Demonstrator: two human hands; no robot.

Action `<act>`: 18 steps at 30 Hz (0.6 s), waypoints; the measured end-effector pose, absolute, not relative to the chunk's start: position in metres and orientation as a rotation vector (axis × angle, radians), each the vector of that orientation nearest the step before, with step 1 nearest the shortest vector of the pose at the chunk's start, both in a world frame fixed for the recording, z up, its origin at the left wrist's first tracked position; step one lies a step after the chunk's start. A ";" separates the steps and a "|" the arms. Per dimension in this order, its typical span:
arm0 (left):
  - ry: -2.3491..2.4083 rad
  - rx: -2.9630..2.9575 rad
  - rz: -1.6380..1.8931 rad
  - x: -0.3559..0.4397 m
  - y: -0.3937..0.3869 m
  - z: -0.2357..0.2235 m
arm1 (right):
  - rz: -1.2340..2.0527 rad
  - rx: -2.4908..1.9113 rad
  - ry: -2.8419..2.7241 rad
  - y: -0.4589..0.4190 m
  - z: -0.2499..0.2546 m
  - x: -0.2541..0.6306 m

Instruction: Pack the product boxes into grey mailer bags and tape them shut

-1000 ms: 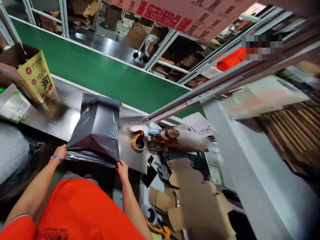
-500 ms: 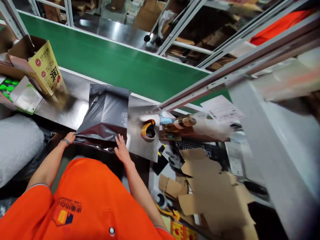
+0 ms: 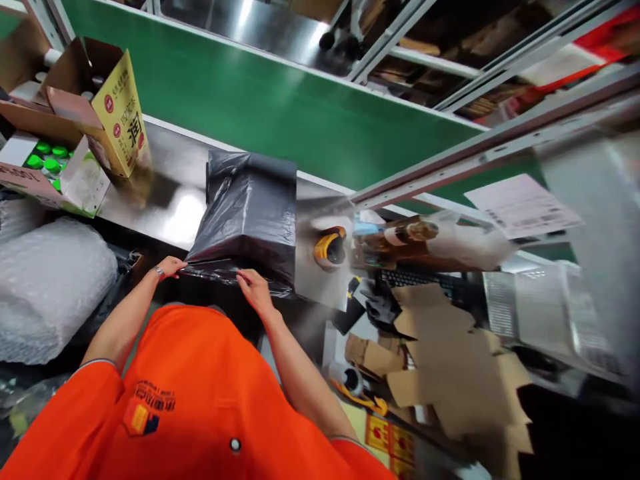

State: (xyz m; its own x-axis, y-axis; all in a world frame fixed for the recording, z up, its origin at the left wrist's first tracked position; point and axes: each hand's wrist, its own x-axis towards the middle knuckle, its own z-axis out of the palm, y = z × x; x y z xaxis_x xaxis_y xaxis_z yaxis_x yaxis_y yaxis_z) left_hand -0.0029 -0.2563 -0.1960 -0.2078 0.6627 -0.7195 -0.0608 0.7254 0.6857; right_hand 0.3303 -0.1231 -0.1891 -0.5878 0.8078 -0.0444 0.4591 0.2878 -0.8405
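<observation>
Black poly mailer bag (image 3: 247, 213), filled, on steel table (image 3: 165, 200). Left hand (image 3: 173, 267) pinches its near-edge flap; right hand (image 3: 253, 288), fingers loosely curled, grips the same flap.

We see the bag (image 3: 247, 217) lying on the surface (image 3: 170, 200), with the conveyor belt (image 3: 260, 107) behind it and the tape roll (image 3: 330, 248) just to its right. The carton (image 3: 65, 87) and pouch (image 3: 121, 113) stand to its left, above the bubble wrap (image 3: 50, 287). Both hands, left (image 3: 173, 267) and right (image 3: 253, 288), rest at the bag's near edge.
</observation>
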 end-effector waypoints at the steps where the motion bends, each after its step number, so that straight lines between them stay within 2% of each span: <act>1: 1.637 0.465 0.726 -0.004 -0.256 -0.196 | 1.264 -1.065 -2.222 -0.131 -0.192 0.300; 4: 1.578 0.403 0.763 -0.005 -0.252 -0.195 | 1.328 -0.959 -2.354 -0.155 -0.205 0.223; 8: 1.516 0.351 0.774 -0.006 -0.247 -0.195 | 1.289 -1.114 -2.388 -0.175 -0.219 0.177; 15: 1.540 0.365 0.737 -0.012 -0.237 -0.201 | 1.127 -1.219 -2.256 -0.204 -0.207 0.181; 18: 1.571 0.418 0.713 -0.016 -0.234 -0.203 | 1.209 -1.210 -2.151 -0.220 -0.196 0.206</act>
